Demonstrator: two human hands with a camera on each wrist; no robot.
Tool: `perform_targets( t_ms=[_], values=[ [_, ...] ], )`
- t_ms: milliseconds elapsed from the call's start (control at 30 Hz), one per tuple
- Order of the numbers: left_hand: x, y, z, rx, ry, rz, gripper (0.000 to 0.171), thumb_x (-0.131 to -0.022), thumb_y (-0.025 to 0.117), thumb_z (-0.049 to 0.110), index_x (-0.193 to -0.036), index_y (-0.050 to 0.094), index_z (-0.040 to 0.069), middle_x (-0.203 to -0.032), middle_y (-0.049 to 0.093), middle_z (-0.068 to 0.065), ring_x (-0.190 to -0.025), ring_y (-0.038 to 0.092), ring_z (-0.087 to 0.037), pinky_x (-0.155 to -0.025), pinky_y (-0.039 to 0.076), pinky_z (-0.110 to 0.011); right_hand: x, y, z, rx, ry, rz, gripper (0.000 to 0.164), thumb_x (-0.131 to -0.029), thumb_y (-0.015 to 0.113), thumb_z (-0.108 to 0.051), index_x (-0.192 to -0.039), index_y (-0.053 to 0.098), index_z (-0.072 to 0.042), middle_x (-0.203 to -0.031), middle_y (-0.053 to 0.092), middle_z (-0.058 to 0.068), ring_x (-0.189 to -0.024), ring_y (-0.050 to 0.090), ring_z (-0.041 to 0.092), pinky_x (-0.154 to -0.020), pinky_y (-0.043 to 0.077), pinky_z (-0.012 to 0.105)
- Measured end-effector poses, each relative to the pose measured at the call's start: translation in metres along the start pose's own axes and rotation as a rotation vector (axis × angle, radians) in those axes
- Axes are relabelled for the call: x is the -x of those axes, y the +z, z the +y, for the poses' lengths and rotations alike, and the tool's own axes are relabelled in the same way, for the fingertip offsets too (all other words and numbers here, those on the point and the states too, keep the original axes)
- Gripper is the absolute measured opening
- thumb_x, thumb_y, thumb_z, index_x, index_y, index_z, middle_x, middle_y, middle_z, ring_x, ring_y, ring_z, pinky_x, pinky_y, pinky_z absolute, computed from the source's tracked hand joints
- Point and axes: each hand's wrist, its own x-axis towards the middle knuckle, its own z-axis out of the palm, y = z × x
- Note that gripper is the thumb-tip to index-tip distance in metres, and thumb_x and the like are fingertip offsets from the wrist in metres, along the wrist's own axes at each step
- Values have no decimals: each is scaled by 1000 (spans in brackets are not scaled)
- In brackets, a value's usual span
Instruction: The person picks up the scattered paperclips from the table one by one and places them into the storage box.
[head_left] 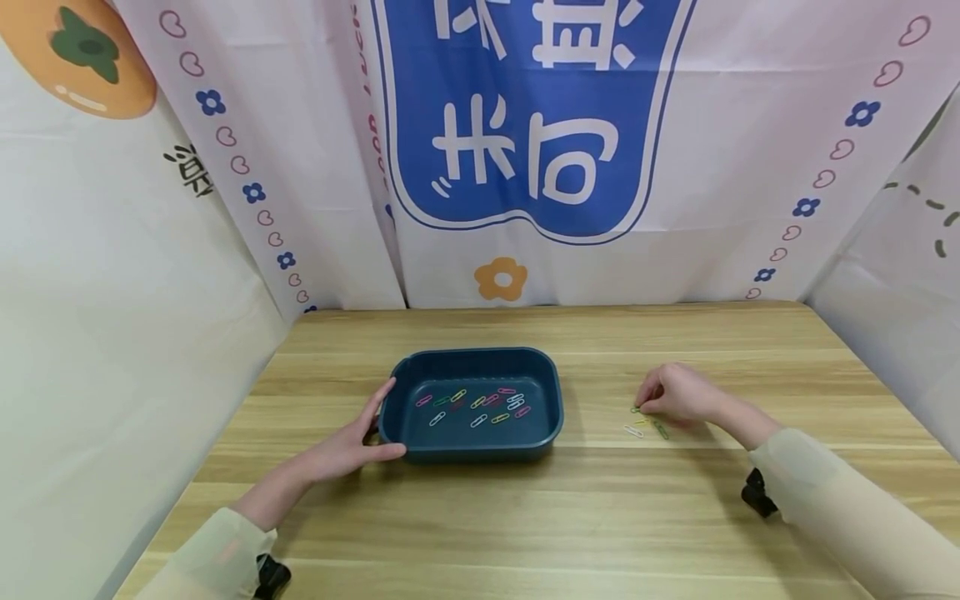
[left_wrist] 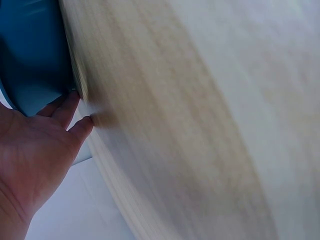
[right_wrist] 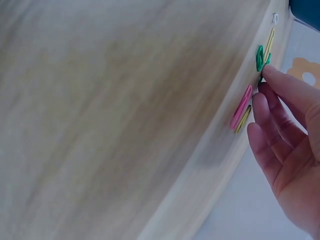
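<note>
A dark blue tray [head_left: 471, 455] stands on the wooden table with several coloured paper clips [head_left: 478, 402] spread on its floor. My left hand [head_left: 348, 446] rests against the tray's left side, fingers spread, thumb at the near corner. In the left wrist view the fingers meet the tray's wall [left_wrist: 37, 60]. To the right of the tray, my right hand [head_left: 681, 393] is low over the table and pinches a green paper clip [head_left: 636, 409] between thumb and forefinger. Around its fingertips lie a white clip [head_left: 633, 431], another green clip [head_left: 660, 429] and a yellow clip [right_wrist: 270, 42].
Under my right fingers, a pink clip [right_wrist: 241, 107] and a yellow-green clip [right_wrist: 243, 119] lie side by side. A printed cloth [head_left: 525, 267] hangs behind the table's back edge. White cloth sides [head_left: 135, 333] flank the table [head_left: 480, 533].
</note>
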Motion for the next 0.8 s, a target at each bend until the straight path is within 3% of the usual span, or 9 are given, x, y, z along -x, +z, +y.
perform_targets(
  t_ms=[467,700,800],
  values=[
    [1,0,0,7,-3,1,96,-93,66,33,-155,-7,34,-154,17,-30,-136,29,-45,-106,18,-66,-3,0,2,17,-56,-32,9,-83,74,-4,-82,73,-12,-81,65,-8,-74,60,7,-67,51,27],
    [0,0,-1,25,-5,-6,96,-93,66,32,-155,-7,35,-154,16,-30,-136,29,-45,-106,17,-67,1,1,4,8,-40,-25,7,-81,78,-7,-84,75,-13,-83,64,-9,-73,59,6,-66,50,26],
    [0,0,-2,27,-10,-3,97,-93,67,33,-155,-7,36,-156,12,-28,-136,28,-45,-106,17,-66,1,0,2,22,-85,-28,8,-81,77,-5,-82,76,-13,-83,63,-9,-72,58,5,-64,50,25]
  ],
)
